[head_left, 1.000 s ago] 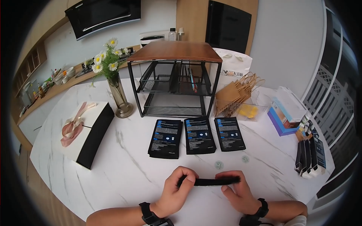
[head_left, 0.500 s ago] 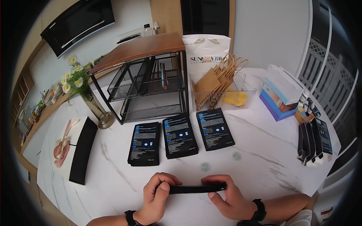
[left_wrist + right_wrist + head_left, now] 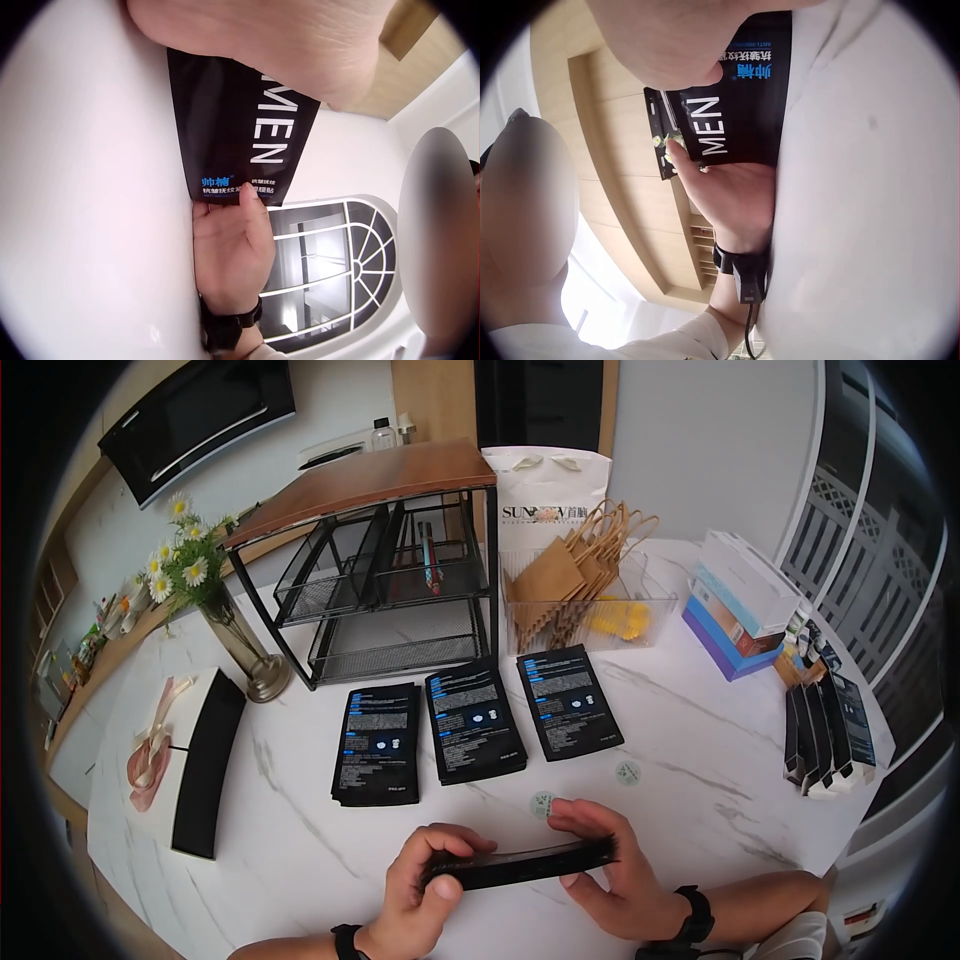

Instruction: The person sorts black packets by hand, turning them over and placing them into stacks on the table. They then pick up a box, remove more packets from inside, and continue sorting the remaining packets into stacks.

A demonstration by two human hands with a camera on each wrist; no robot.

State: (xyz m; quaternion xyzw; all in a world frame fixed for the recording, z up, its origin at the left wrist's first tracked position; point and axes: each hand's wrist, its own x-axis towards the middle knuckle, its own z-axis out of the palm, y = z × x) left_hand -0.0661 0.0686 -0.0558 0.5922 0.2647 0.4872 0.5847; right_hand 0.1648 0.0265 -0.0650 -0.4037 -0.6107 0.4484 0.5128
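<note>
Both hands hold a stack of black packets (image 3: pixel 530 867) edge-up above the near part of the marble table. The left hand (image 3: pixel 415 885) grips its left end, thumb on the near side. Around the right end, the right hand (image 3: pixel 622 880) has its thumb near the lower edge and its fingers behind. White "MEN" lettering shows on the packet face (image 3: pixel 240 127) in the left wrist view and on the packet (image 3: pixel 742 112) in the right wrist view. Beyond the hands lie three piles of black packets: left (image 3: pixel 376 745), middle (image 3: pixel 475 722) and right (image 3: pixel 569 703).
A mesh-drawer organizer (image 3: pixel 390 585) stands behind the piles, with a flower vase (image 3: pixel 245 650) and a white-and-black box (image 3: pixel 205 760) to its left. Rightward are a clear bin (image 3: pixel 590 622) of paper bags, stacked boxes (image 3: pixel 738 610) and black cartons (image 3: pixel 828 730). Round stickers (image 3: pixel 627 773) lie on the table.
The head view has swung right, shifting the table's objects leftward. The held stack now tilts, its right end higher, and the right hand's fingers have lifted and spread somewhat.
</note>
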